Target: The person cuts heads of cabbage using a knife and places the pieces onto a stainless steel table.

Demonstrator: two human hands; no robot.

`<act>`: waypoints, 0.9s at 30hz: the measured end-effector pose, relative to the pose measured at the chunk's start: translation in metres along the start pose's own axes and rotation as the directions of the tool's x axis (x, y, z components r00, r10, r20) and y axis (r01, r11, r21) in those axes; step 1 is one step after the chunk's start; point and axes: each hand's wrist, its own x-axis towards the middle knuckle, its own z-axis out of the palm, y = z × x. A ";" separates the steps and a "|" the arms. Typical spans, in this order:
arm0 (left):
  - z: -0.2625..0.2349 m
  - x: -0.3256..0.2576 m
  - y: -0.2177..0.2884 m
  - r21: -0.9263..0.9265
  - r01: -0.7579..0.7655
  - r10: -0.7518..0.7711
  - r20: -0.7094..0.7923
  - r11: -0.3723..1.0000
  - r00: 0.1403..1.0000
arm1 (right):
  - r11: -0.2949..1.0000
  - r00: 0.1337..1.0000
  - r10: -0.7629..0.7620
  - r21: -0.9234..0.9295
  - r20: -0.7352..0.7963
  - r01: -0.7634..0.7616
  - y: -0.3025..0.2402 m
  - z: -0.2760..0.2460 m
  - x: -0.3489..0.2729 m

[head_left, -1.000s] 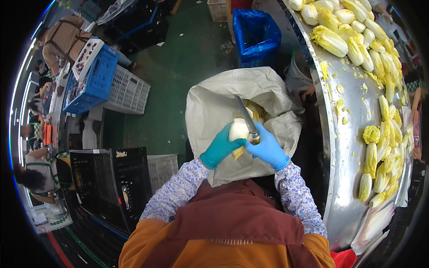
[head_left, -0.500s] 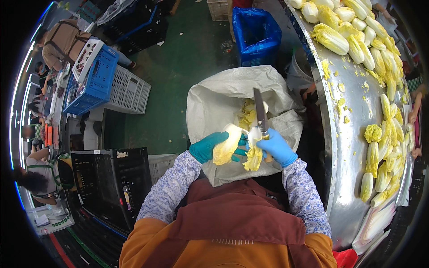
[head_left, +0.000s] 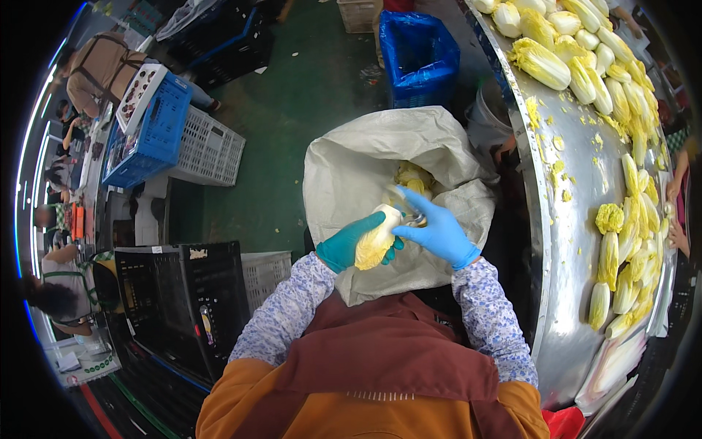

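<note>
The left hand grasps a cabbage near the centre of the frame, over the open white sack. The right hand is clenched on a knife, which half a second ago stood upright and now lies low at the cabbage's top end. The cutting seems to go on. Trimmed cabbages lie on the metal table at the right.

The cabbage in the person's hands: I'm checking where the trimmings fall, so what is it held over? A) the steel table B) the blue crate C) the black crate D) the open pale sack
D: the left hand holds the cabbage over the open pale sack, with yellow leaf scraps lying inside it.
</note>
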 end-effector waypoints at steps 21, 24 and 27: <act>0.014 -0.001 -0.009 -0.050 -0.010 0.009 -0.024 0.999 1.000 | 0.984 0.983 0.176 -0.015 -0.059 -0.177 0.011 0.019 -0.002; 0.015 -0.007 -0.010 -0.059 -0.046 0.047 0.022 0.997 0.999 | 0.942 0.937 0.333 0.084 -0.105 -0.325 0.040 0.022 0.004; 0.017 -0.013 -0.003 -0.074 -0.061 0.059 -0.026 0.995 0.998 | 0.878 0.880 0.468 0.159 -0.082 -0.452 0.040 0.015 0.008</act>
